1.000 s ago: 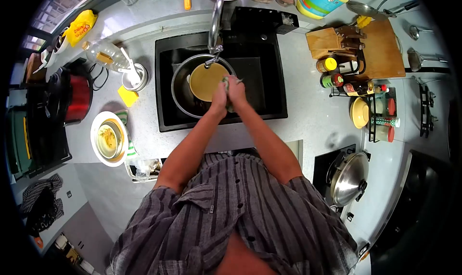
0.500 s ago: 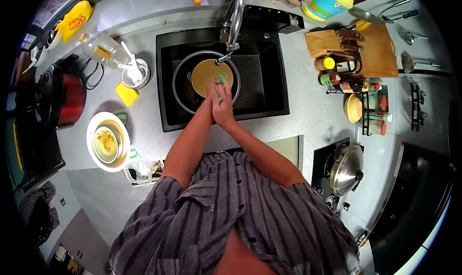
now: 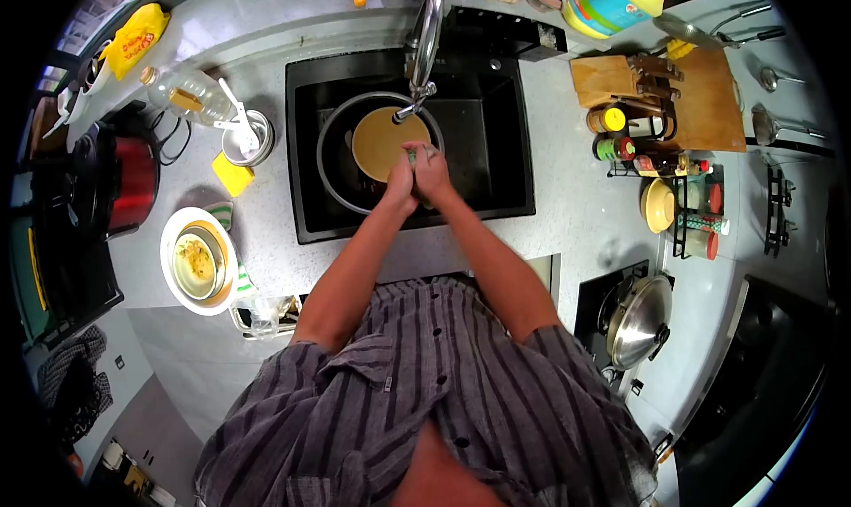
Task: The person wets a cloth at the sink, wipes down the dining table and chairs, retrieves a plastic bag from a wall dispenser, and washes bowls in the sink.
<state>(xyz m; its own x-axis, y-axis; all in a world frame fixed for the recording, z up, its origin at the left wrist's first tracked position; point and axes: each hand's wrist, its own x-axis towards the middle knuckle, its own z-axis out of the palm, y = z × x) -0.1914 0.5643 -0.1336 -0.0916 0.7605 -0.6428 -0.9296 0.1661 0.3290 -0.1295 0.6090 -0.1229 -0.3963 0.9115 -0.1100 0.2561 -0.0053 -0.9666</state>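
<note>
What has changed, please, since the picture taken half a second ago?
The right hand has shifted rightward, the left hand slightly toward the body; the greenish cloth clasped between them moved right and shows less. Nothing was visibly let go. The basin and tan round item stayed in the sink.

We count one sink (image 3: 487, 144), one faucet (image 3: 430, 37), one metal basin (image 3: 329, 152), one tan round dish (image 3: 377, 144) and one greenish cloth (image 3: 411, 157). We also find one large clear bottle (image 3: 206, 97), one yellow bag (image 3: 137, 39), one red cooker (image 3: 135, 183), one yellow square (image 3: 232, 175), one lidded pan (image 3: 640, 323) and one yellow-capped jar (image 3: 606, 120).
</note>
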